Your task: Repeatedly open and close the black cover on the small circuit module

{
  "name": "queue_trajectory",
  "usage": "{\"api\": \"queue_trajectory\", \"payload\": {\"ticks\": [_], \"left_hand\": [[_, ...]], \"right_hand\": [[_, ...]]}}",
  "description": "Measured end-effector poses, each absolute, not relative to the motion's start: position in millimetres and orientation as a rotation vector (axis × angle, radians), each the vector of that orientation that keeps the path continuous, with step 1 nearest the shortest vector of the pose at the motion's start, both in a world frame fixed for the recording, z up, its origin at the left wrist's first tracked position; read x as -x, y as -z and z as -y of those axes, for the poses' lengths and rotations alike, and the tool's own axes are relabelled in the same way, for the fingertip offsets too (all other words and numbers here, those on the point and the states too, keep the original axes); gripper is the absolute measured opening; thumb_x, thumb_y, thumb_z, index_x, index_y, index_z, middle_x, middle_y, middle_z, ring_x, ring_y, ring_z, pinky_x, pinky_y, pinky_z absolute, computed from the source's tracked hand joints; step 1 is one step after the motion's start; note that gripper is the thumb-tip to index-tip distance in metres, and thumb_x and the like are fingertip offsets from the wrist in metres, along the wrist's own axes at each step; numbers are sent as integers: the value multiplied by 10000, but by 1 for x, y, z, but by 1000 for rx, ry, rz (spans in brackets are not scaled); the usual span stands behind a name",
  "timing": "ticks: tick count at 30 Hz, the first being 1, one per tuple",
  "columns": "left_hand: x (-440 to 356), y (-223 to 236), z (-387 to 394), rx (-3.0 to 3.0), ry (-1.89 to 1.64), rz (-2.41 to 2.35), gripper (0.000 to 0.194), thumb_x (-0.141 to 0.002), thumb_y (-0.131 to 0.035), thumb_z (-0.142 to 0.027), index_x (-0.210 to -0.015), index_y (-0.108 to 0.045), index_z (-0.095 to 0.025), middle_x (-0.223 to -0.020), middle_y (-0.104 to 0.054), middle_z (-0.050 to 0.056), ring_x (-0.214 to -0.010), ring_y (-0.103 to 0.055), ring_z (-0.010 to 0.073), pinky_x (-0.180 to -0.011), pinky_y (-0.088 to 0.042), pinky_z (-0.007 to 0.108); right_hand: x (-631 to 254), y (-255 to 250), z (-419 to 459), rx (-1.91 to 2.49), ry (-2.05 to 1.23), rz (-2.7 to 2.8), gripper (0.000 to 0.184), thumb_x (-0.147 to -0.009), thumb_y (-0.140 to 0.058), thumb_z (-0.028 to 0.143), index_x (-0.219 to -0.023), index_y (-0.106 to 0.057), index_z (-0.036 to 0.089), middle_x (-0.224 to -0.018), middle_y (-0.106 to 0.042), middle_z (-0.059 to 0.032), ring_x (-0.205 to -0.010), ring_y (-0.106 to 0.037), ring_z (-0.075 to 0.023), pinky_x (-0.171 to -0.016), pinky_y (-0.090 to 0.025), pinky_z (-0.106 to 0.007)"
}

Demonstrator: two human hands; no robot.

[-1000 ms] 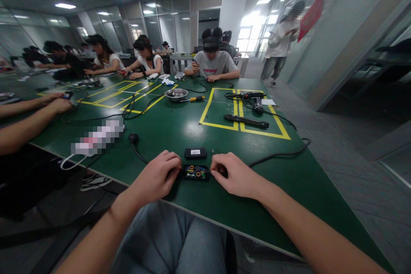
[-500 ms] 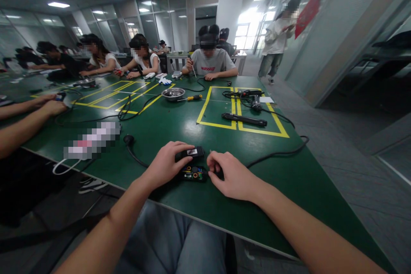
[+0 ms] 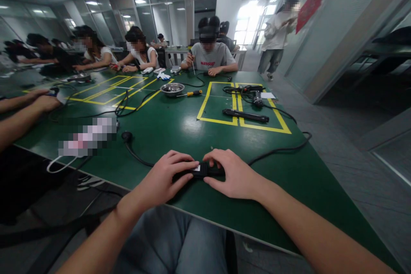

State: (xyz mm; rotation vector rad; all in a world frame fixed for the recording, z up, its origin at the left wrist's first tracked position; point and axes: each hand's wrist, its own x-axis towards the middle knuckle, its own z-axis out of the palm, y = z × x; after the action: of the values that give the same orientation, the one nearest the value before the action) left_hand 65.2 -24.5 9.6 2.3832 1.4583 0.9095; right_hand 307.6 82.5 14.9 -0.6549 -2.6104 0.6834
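In the head view, a black plastic housing (image 3: 202, 170) with a white label lies on the green table in front of me. Its cover now sits over the lower half, so the circuit board inside is hidden. My left hand (image 3: 167, 176) grips the housing's left part, fingers on top and thumb along the near side. Around the right end curls my right hand (image 3: 233, 174), its fingers at the far side and thumb at the near side. A black cord with a plug (image 3: 127, 136) runs to the left end; another black cord (image 3: 272, 154) leaves on the right.
A black straightener-like wand (image 3: 245, 115) lies within yellow tape beyond my right hand. Farther off are a metal bowl (image 3: 172, 90) and a yellow-black screwdriver (image 3: 194, 93). A blurred white-pink object (image 3: 90, 137) lies left. Another person's hands (image 3: 45, 97) work at far left.
My left hand has brought the labelled cover down and toward me onto the lower half, covering the circuit board. My right hand stays at the right end. The view has shifted slightly.
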Motion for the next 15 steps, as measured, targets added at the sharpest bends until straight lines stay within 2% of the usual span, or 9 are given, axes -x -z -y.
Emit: {"api": "queue_trajectory", "payload": {"ticks": [9,15], "left_hand": [[-68,-7,26,-2408,-901,-1510,332,-1112,-630,-313,-1420,-748,-285,-1306,-771,103,-1173,-667,272,-1049,-589,462],[-67,-19,21,-2397,-756,-1522,308,-1092,-666,-298,-1379,-777,-288,-1282,-785,95,-1136,-686,264,-1023,-580,433]], "right_hand": [[-308,-14,-84,589,-536,2650,243,-922,-861,282,-1118,-745,197,-1050,-751,-71,-974,-697,-254,-879,-479,-406],[-308,-16,-84,621,-616,2639,191,-937,-840,281,-1075,-743,191,-1005,-745,-61,-931,-689,-242,-863,-486,-394]]}}
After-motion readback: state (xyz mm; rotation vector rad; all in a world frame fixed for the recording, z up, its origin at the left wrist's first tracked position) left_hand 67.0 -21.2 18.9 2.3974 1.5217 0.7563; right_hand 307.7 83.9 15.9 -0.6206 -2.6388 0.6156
